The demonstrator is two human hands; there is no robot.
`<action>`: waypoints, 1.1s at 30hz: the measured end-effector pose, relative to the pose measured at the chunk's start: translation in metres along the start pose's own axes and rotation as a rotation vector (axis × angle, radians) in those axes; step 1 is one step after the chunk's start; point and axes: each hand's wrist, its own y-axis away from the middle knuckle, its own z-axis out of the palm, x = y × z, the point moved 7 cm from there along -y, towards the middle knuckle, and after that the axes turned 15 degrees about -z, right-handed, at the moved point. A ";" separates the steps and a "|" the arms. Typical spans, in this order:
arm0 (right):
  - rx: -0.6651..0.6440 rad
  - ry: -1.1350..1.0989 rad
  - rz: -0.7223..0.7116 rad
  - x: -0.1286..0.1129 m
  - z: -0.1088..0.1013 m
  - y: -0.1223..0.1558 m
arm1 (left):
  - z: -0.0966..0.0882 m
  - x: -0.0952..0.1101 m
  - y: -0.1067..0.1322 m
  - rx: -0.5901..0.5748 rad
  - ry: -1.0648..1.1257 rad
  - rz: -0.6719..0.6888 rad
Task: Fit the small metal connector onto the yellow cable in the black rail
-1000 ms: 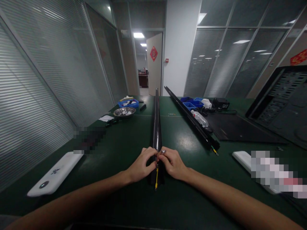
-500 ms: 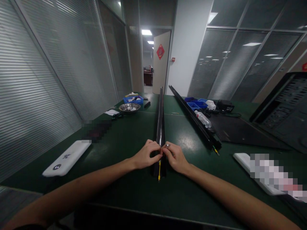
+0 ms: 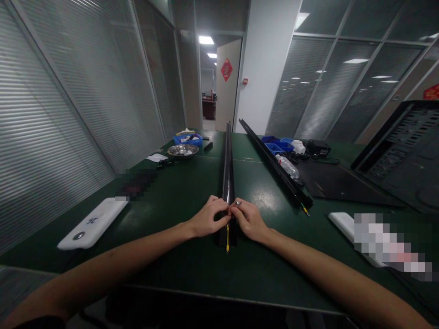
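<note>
A long black rail (image 3: 227,169) runs straight away from me down the middle of the green table (image 3: 178,196). My left hand (image 3: 206,219) and my right hand (image 3: 247,219) meet over its near end, fingers curled in a pinch against the rail. A ring shows on a finger of the right hand. A yellow wire (image 3: 227,235) sticks out of the rail's near end just below the fingertips. What the fingertips pinch is too small to make out.
A second black rail (image 3: 274,167) lies at an angle to the right, with a water bottle (image 3: 287,167) and blue bins (image 3: 276,146) beside it. Left: a white device (image 3: 89,223), a metal bowl (image 3: 183,150), a blue tray (image 3: 188,138). Right: a black panel (image 3: 343,183), another white device (image 3: 345,222).
The view has shifted slightly; my hands stay pinched at the rail's near end, with only small finger movement.
</note>
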 end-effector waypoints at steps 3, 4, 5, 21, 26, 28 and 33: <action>-0.004 0.013 0.007 0.000 0.001 -0.001 | -0.001 0.000 0.000 0.008 0.006 -0.003; -0.001 0.028 0.009 0.000 0.001 -0.001 | -0.001 0.000 0.000 0.007 0.008 -0.005; 0.002 0.047 0.011 0.000 0.001 0.000 | -0.001 0.000 0.000 0.004 0.009 -0.007; -0.011 0.039 -0.010 0.001 0.002 0.003 | 0.000 0.003 0.001 0.006 -0.011 0.027; 0.014 0.082 0.002 0.000 0.000 0.003 | 0.001 0.002 0.001 0.003 -0.004 0.029; 0.024 0.104 0.003 0.000 -0.001 0.003 | 0.001 0.002 0.001 0.003 -0.002 0.032; 0.025 0.108 0.003 -0.001 -0.001 0.003 | 0.001 0.002 0.001 -0.008 -0.003 0.027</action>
